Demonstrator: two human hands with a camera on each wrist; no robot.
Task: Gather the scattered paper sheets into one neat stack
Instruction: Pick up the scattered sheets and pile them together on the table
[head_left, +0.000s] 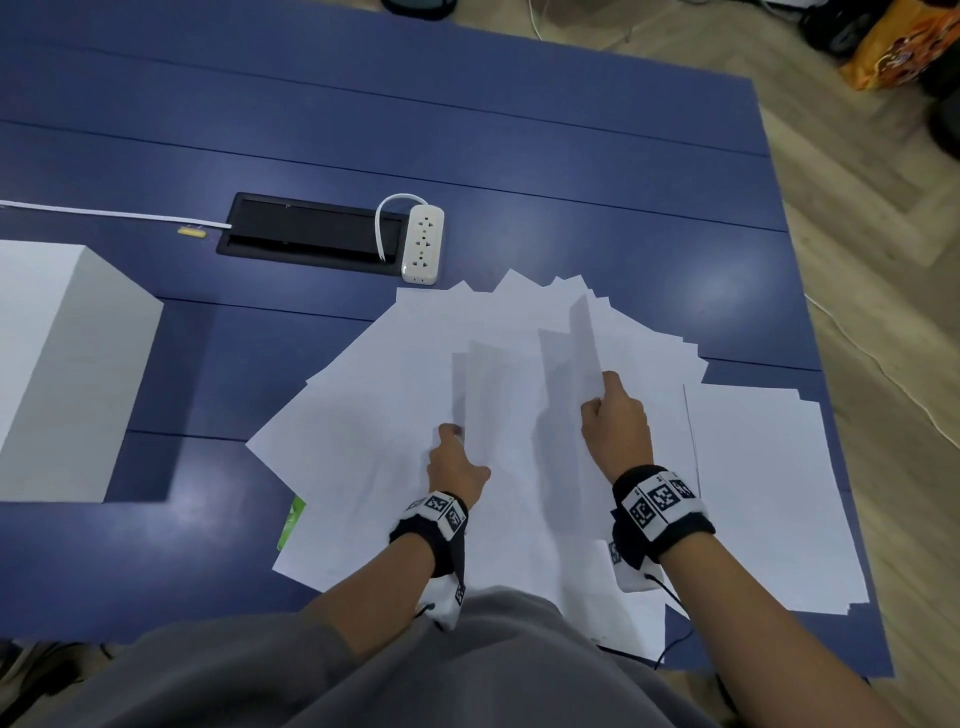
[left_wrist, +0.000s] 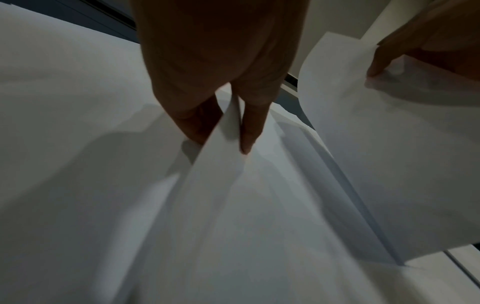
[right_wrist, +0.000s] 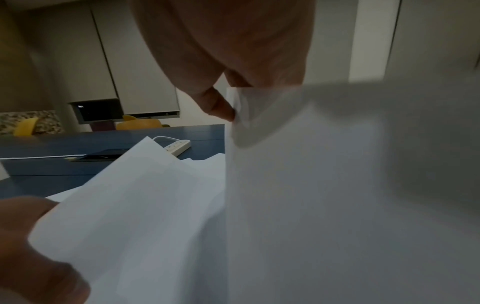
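Mid-gather: the left hand (head_left: 457, 462) and right hand (head_left: 615, 426) each pinch a raised white paper sheet (head_left: 584, 338) over the blue desk (head_left: 519, 130); bringing both together likely comes next

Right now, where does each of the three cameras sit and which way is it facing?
Head: worn high, looks down at the blue table; shows both forearms, left hand and right hand pinching lifted paper sheets.
Left wrist: along the left hand's fingers, low over paper.
Right wrist: along the right hand, facing across the table.
Shared: head and right wrist both show the power strip.
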